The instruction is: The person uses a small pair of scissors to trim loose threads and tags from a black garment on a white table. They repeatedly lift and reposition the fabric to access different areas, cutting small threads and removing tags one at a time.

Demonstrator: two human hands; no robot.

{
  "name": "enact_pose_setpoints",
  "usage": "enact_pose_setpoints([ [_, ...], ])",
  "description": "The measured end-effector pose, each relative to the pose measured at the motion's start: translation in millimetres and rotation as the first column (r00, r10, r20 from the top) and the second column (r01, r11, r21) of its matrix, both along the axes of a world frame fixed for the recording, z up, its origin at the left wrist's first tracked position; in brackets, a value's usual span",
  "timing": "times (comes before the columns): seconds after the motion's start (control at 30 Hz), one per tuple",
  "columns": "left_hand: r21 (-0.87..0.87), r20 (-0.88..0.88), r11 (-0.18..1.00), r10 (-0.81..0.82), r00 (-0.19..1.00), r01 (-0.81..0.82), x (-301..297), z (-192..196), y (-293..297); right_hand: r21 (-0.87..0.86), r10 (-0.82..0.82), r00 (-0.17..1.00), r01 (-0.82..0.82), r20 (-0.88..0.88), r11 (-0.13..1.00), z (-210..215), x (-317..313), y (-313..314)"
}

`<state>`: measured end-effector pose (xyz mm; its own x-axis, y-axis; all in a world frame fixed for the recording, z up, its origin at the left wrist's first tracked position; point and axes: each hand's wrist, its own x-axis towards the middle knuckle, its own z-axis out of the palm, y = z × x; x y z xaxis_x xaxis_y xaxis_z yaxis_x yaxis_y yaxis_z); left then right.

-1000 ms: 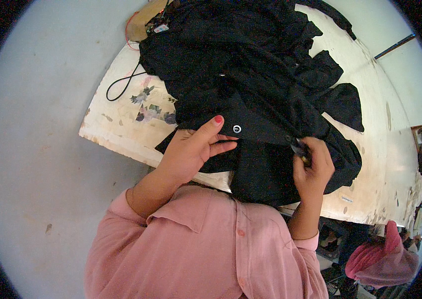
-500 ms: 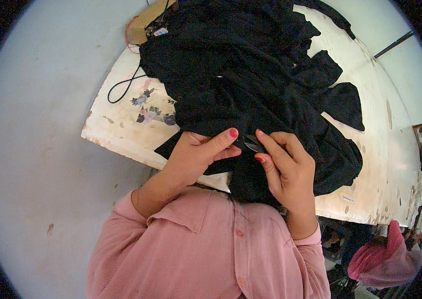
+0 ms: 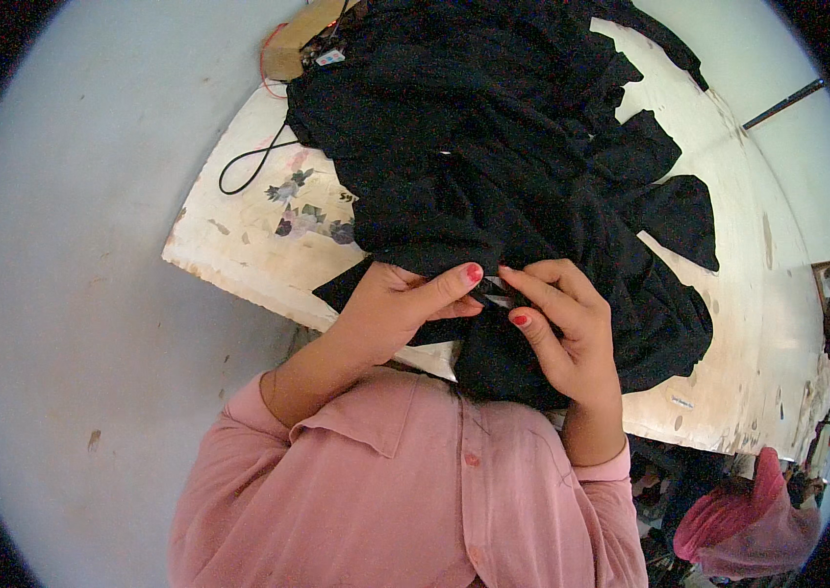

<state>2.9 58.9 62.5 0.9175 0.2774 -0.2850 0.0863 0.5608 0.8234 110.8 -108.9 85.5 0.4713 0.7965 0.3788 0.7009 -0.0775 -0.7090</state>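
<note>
A large heap of black fabric (image 3: 503, 186) covers the middle of the table and hangs over its near edge. My left hand (image 3: 403, 306) is closed on a fold of it near that edge, thumb on top. Close by on the right, my right hand (image 3: 572, 328) grips a small pair of thread snips (image 3: 499, 295) between thumb and fingers. Their short metal blades point toward my left thumb, at the fabric. Most of the snips is hidden in my palm, and the spot where the blades meet the cloth is too small to make out.
The pale, worn table (image 3: 238, 265) has flower stickers (image 3: 312, 225) at its left. A black cord loop (image 3: 248, 174) juts out beside the cloth, near a tan box-like object (image 3: 297, 44) at the far left. A pink head covering (image 3: 753, 519) on another person shows at lower right.
The snips' blades have come closer to my left thumb, and the gap between my hands has narrowed. The whole view has shifted slightly.
</note>
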Motion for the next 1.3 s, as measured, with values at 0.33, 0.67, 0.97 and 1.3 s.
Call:
enact_pose_setpoints([
  [0.33,-0.006,-0.011,1.000,-0.005,1.000,0.005,2,2,0,0.006,-0.108,0.910,0.115,0.401,0.993,1,-1,4],
  [0.67,-0.004,0.004,1.000,-0.014,1.000,0.014,5,-14,2,0.663,0.653,0.659,-0.304,-0.372,0.684,25,-7,-52],
  [0.97,0.219,0.146,0.972,-0.118,0.982,0.084,6,-13,1,0.486,0.683,0.725,-0.566,-0.090,0.665,31,-10,-5],
  [1.3,-0.759,0.143,0.606,-0.204,0.968,0.239,7,-25,10,0.112,-0.279,0.959,0.272,0.055,0.956,-25,-13,2],
])
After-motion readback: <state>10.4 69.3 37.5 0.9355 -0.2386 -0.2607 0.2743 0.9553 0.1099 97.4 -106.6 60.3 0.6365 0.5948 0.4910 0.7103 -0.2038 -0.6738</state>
